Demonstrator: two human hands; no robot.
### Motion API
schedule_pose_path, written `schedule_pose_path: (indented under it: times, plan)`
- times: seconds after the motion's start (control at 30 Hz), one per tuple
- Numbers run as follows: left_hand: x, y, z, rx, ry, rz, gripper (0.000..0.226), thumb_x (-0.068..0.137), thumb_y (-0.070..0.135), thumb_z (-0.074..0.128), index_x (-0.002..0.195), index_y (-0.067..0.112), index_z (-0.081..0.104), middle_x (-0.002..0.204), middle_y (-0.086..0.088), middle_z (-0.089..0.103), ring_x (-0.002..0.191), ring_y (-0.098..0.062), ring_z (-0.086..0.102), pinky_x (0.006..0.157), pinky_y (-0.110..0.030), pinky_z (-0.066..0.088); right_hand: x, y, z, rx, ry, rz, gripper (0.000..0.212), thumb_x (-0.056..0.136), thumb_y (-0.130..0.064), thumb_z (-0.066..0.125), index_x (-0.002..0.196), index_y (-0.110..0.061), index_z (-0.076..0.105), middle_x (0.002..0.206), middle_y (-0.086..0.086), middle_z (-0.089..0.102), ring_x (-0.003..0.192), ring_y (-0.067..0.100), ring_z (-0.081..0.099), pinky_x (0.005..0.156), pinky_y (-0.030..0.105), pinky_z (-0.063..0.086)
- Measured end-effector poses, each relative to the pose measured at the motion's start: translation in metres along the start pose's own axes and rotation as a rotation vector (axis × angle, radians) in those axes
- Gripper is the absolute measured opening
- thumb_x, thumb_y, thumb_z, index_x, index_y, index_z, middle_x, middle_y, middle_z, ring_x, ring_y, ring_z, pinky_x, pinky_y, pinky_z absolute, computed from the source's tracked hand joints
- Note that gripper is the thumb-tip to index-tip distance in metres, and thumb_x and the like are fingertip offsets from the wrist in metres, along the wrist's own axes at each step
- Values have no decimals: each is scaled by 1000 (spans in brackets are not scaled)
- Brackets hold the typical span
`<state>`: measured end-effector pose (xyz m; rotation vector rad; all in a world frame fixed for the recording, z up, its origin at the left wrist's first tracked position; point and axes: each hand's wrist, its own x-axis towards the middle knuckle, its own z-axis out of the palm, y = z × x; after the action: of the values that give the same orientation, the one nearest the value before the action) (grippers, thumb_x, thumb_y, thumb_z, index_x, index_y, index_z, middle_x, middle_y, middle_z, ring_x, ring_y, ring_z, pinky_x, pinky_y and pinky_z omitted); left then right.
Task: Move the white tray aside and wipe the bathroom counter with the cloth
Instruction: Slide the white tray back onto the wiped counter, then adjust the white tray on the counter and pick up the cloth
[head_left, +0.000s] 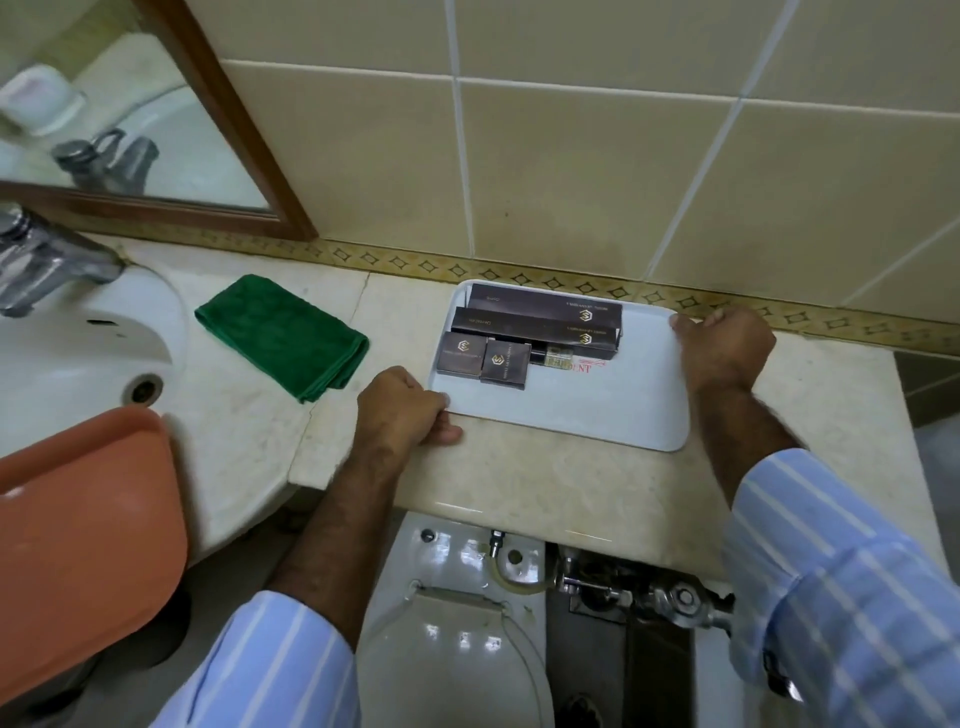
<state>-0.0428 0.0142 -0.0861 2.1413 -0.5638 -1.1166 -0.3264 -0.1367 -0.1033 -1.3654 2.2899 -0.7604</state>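
Left hand (402, 410) is being curled shut on the near-left corner of the flat white plastic tray (582, 410), with the thumb pressed along the tray's near edge. Off to the left of that hand, the folded green cloth (283, 335) is lying flat on the pale stone bathroom counter (519, 478), between the white sink (78, 358) and the tray, and nothing is touching it. The tray is sitting on the counter close to the tiled wall (571, 171). Its long side is running left to right, and each short end is being held by one hand. Dark cardboard boxes (540, 325) are lying packed in its far-left part, so that end is probably heavier. On the right, the right hand (724, 348) is being closed over the tray's far-right corner. The tray is being held by both hands at once, so neither hand is free. When the wiping is begun, the cloth is likely to be reached more easily by the left hand, as it is the nearer one.
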Motion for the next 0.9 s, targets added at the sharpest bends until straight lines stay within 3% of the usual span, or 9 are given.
schedule_pose_path:
  times: [0.1, 0.17, 0.27, 0.37, 0.47, 0.6, 0.7, 0.8, 0.9]
  plan:
    - [5, 15, -36, 534, 100, 218, 49, 92, 55, 65, 71, 10, 69, 61, -6, 74, 56, -25, 75, 69, -33, 63, -30, -19, -8, -133, 47, -175, 28, 92, -15, 61, 106, 8, 68, 121, 29, 62, 116, 43, 57, 100, 43, 46]
    - [21, 21, -77, 631, 292, 322, 58, 94, 66, 52, 77, 14, 73, 69, -4, 73, 65, -24, 71, 74, -34, 59, -67, -44, -7, -50, 48, -359, 20, 90, -11, 55, 98, 6, 63, 114, 27, 58, 105, 41, 56, 90, 43, 43]
    - [56, 24, -142, 578, 505, 397, 46, 99, 54, 52, 109, 14, 72, 101, -11, 74, 93, -32, 70, 86, -41, 56, -128, -97, 13, 97, -133, -655, 7, 90, -10, 56, 91, -4, 59, 96, 18, 60, 86, 33, 54, 71, 36, 33]
    - [102, 22, -185, 692, 505, 376, 46, 103, 33, 54, 134, -1, 57, 132, -27, 62, 125, -44, 57, 105, -47, 46, -182, -155, 53, 85, -508, -838, 19, 93, -16, 62, 110, -10, 67, 102, 8, 67, 97, 27, 62, 81, 30, 41]
    - [128, 16, -203, 866, 364, 296, 43, 105, 25, 51, 133, -8, 51, 137, -33, 55, 130, -47, 51, 106, -49, 43, -223, -186, 102, -144, -720, -824, 36, 99, -17, 58, 132, -4, 60, 131, 20, 63, 122, 35, 58, 101, 36, 44]
    - [140, 11, -209, 927, 273, 321, 44, 99, 28, 64, 125, -7, 59, 130, -29, 63, 124, -45, 58, 101, -45, 48, -239, -198, 139, -303, -617, -719, 35, 103, -24, 53, 128, 0, 59, 138, 24, 51, 122, 41, 54, 103, 40, 44]
    - [148, 8, -218, 781, 251, 284, 47, 92, 33, 72, 119, -5, 66, 126, -26, 67, 121, -42, 61, 95, -41, 51, -244, -197, 150, -308, -506, -624, 39, 102, -30, 57, 132, -5, 59, 140, 21, 48, 126, 40, 50, 105, 43, 44]
    - [140, 3, -229, 570, 226, 298, 27, 83, 29, 75, 90, 5, 66, 99, -17, 67, 108, -38, 67, 78, -38, 55, -265, -197, 144, -237, -428, -616, 35, 100, -23, 56, 130, -5, 58, 135, 18, 53, 124, 37, 50, 101, 44, 45]
    - [116, 0, -247, 233, 212, 332, 27, 79, 15, 77, 100, 14, 60, 103, -10, 68, 100, -31, 71, 80, -44, 64, -288, -206, 117, -8, -486, -538, 25, 96, -18, 58, 116, -4, 61, 117, 15, 65, 109, 32, 60, 82, 34, 47]
